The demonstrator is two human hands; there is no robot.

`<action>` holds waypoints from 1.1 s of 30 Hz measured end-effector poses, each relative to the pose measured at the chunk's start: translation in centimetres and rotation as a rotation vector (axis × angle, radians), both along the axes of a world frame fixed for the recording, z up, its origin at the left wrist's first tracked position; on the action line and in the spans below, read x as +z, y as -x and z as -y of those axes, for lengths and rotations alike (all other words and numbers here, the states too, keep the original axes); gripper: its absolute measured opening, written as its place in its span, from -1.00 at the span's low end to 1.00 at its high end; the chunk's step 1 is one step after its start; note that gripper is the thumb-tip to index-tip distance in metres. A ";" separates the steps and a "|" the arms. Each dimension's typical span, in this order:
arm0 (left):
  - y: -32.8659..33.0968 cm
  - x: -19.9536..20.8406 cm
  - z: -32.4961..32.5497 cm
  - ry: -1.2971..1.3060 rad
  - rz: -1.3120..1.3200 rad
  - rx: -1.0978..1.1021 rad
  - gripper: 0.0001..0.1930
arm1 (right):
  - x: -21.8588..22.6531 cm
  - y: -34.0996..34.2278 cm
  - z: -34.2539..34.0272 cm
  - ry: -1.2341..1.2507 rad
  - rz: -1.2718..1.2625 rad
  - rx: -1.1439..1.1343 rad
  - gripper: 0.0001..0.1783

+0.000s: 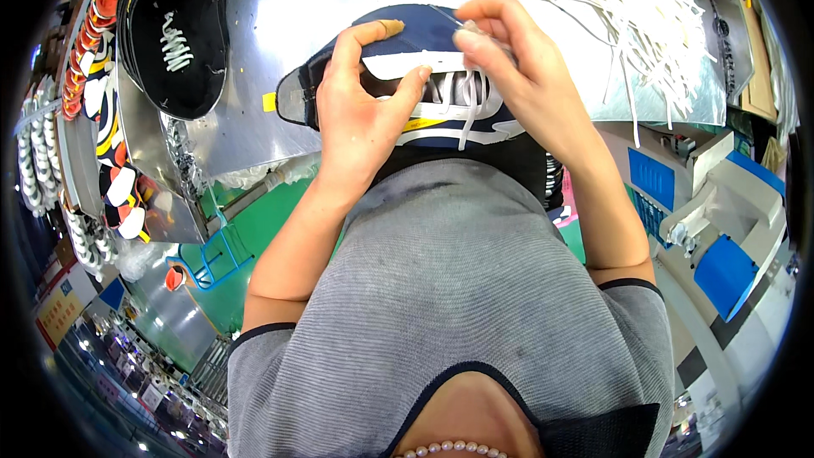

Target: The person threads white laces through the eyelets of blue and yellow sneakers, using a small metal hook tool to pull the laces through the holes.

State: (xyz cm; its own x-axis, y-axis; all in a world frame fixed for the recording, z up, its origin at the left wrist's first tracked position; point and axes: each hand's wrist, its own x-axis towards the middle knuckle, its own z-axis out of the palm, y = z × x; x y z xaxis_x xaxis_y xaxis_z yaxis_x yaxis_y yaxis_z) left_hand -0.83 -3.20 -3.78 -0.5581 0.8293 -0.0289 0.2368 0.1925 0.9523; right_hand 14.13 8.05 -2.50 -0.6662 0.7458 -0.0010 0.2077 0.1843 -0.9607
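Observation:
A navy shoe upper (418, 31) with white and yellow trim lies sideways on the metal table in front of me. White lace (465, 110) runs through its eyelets and hangs over the near side. My left hand (360, 97) grips the upper by its white eyelet strip (390, 64), thumb inside the opening and a tan-wrapped index fingertip on the navy side. Above the toe end, my right hand (513, 47) pinches a thin, needle-like tool (444, 13) whose tip points at the navy fabric. The rest of that tool is hidden by the fingers.
Loose white laces (627, 30) lie heaped at the far right of the metal table (263, 34). A stack of black shoe uppers (174, 42) stands at the left. Orange and black shoe parts (106, 93) line a rack further left. Blue-and-grey equipment (721, 220) stands at the right.

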 end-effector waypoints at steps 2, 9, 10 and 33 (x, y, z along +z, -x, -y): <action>-0.1 0.1 -0.1 0.013 -0.012 0.003 -0.55 | 0.8 -0.9 0.6 0.052 0.100 0.021 -0.73; -0.5 -0.3 -0.1 -0.029 -0.003 0.008 -0.55 | 0.3 -1.2 1.1 -0.355 0.245 0.114 -0.83; -0.5 -0.5 0.1 -0.045 -0.055 0.008 -0.55 | 0.0 -1.1 1.0 -0.429 0.284 0.138 -0.83; 3.8 1.8 -0.9 -0.039 0.687 -0.319 -0.43 | -4.1 -1.9 -0.8 -0.528 0.165 -0.375 -0.83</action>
State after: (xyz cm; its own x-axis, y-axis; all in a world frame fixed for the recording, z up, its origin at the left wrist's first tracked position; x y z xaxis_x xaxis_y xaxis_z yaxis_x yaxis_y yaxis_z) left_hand -4.63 -2.32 -1.99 -0.1581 0.9551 -0.2505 -0.3736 0.1770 0.9105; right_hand 16.01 8.88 -6.60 -0.3840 0.8552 0.3481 0.4863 0.5078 -0.7111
